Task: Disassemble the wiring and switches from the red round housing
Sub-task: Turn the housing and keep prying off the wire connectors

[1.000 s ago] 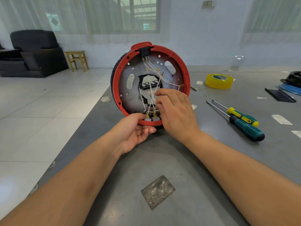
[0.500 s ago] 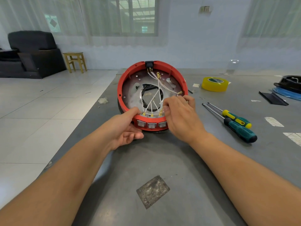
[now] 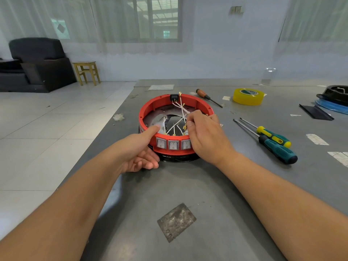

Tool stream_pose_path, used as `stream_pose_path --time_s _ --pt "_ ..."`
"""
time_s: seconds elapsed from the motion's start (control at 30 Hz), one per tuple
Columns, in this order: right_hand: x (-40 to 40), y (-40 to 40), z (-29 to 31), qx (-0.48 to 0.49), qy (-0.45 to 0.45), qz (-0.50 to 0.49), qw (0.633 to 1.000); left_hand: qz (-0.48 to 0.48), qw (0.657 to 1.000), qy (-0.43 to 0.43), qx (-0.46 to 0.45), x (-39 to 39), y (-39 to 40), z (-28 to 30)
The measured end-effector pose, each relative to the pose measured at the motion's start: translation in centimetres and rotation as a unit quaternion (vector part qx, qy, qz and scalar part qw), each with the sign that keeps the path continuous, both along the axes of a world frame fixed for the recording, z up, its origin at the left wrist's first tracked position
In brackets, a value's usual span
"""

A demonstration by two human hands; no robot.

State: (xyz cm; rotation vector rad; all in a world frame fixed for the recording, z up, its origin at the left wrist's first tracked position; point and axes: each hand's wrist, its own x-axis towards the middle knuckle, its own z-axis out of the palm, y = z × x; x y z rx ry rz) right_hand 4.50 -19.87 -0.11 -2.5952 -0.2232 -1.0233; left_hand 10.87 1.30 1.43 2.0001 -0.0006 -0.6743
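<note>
While two bare forearms reach in from the bottom edge, a red round housing (image 3: 176, 125) is seen lying flat on a grey tabletop (image 3: 207, 194), open side up, resting on a black base. White wires (image 3: 180, 110) with brass terminals are strung across its interior, running from a black socket (image 3: 173, 97) on the far wall toward the near wall. Three white rocker switches (image 3: 173, 144) are set side by side in the outer face of the near wall.

The left hand (image 3: 138, 151) is held against the left near side of the housing, its thumb laid over the rim and its fingers loosely curled at the foot of the wall. The right hand (image 3: 204, 134) is placed over the right near part of the housing, its fingertips drawn together inside the ring, where a wire appears to be pinched; the exact grip cannot be told.

To the right of the housing, two screwdrivers (image 3: 271, 141) with green and yellow handles are laid side by side. Beyond the housing, a wooden-handled screwdriver (image 3: 208, 97) and a roll of yellow tape (image 3: 247, 96) are found. Nearer than the housing, a worn grey patch (image 3: 176, 222) is seen on the tabletop.
</note>
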Motion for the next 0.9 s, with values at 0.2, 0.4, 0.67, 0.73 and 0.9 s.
stream_pose_path --time_s 0.2,0.4,0.67,0.73,0.9 --pt "0.0 -0.1 -0.1 0.019 0.021 0.009 1.0 -0.027 0.999 0.004 0.032 0.1 0.3 -0.1" --pt "0.0 -0.3 0.2 -0.004 -0.009 0.005 1.0 -0.046 0.977 -0.131 0.16 -0.6 0.2 1.2" --pt "0.5 -0.8 1.3 0.078 -0.084 -0.001 0.993 0.011 0.858 -0.513 0.009 -2.0 -3.7 4.0" --pt "0.6 -0.8 1.3 0.097 -0.084 0.008 0.992 -0.047 0.886 -0.459 -0.036 -1.7 -5.4 3.8" --pt "0.8 -1.2 1.1 0.145 -0.087 0.011 0.986 -0.074 0.923 -0.353 -0.138 -0.1 -6.9 3.9"
